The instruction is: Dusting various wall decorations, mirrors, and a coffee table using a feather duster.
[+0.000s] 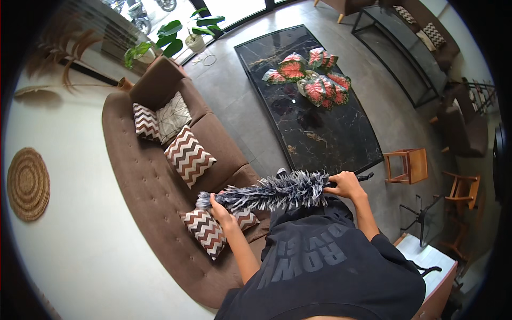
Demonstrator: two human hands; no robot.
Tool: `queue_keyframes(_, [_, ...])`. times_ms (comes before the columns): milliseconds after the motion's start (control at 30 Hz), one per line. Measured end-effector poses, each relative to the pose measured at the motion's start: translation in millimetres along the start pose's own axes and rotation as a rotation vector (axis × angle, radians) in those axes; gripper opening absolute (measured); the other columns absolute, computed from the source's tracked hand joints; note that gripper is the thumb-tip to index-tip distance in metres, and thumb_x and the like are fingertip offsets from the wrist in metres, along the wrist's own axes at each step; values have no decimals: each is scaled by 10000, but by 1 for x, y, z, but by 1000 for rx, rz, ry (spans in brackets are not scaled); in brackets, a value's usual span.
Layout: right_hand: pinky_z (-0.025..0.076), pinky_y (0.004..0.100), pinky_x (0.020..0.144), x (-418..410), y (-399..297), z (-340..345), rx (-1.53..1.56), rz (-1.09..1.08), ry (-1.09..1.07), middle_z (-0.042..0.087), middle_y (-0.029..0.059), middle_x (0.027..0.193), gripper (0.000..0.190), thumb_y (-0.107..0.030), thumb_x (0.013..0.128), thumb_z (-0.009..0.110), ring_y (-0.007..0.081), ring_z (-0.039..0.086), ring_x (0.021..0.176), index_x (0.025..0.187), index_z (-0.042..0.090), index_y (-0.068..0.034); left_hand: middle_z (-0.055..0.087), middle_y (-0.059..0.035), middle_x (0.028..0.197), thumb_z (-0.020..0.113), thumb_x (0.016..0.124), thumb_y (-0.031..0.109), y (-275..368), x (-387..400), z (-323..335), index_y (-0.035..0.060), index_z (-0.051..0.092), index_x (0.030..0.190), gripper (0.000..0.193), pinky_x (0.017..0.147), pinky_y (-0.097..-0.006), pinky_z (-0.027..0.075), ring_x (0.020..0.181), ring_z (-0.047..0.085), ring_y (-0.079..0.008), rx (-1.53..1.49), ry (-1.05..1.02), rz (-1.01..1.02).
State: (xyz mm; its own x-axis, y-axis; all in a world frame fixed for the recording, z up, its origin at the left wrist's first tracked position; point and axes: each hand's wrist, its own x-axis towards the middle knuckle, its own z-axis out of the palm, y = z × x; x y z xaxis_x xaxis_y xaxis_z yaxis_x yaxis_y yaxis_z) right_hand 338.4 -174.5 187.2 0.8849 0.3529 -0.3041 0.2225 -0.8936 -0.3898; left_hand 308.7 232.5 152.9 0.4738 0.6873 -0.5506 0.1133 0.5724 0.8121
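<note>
A long fluffy grey-and-black duster (276,191) stretches crosswise in front of my body. Its black handle (365,177) sticks out at the right, where my right hand (345,185) grips it close to the fluffy head. At the other end, my left hand (221,209) holds the pale tip of the duster, fingers partly hidden by the fibres. Below the duster is the front of my dark T-shirt (316,256). Just beyond my hands stands a low black marble-patterned table (332,140).
A potted plant with pink-and-green leaves (316,86) stands on the table. Along the left runs a brown tufted sofa (136,180) with zigzag cushions (190,154). Wooden stools (414,166) and a white-topped counter (420,256) are at right. Potted green plants (172,40) stand by the glass front.
</note>
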Motion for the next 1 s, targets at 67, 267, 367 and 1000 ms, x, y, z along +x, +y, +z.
queue_keyframes(67, [483, 417, 575, -2, -7, -6, 8, 64, -6, 631, 119, 639, 426, -554, 723, 667, 318, 626, 654, 757, 685, -130, 655, -117, 921, 546, 914, 302, 24, -1, 36, 41, 536, 998, 274, 785, -333, 502, 819, 619, -207, 66, -62, -42])
queue_keyframes(267, [481, 461, 620, 14, -45, 18, 173, 141, -19, 647, 161, 724, 414, -516, 767, 649, 356, 623, 718, 786, 667, -103, 654, -103, 846, 508, 922, 293, 34, 79, 51, 10, 582, 897, 294, 727, -327, 508, 749, 625, -199, 65, -187, 33])
queue_keyframes(367, [477, 458, 614, 21, -55, 13, 194, 173, 9, 640, 161, 702, 419, -520, 765, 651, 353, 621, 708, 770, 668, -101, 645, -113, 821, 508, 918, 306, 36, 98, 63, -24, 595, 865, 345, 705, -334, 515, 730, 629, -214, 46, -164, -1])
queue_keyframes(1000, [484, 439, 678, 7, -60, 16, 344, 437, 11, 667, 144, 790, 368, -477, 771, 664, 335, 631, 797, 910, 691, -138, 644, -118, 838, 487, 934, 301, 23, 108, 139, -37, 587, 906, 354, 709, -337, 509, 737, 619, -209, 210, -428, -75])
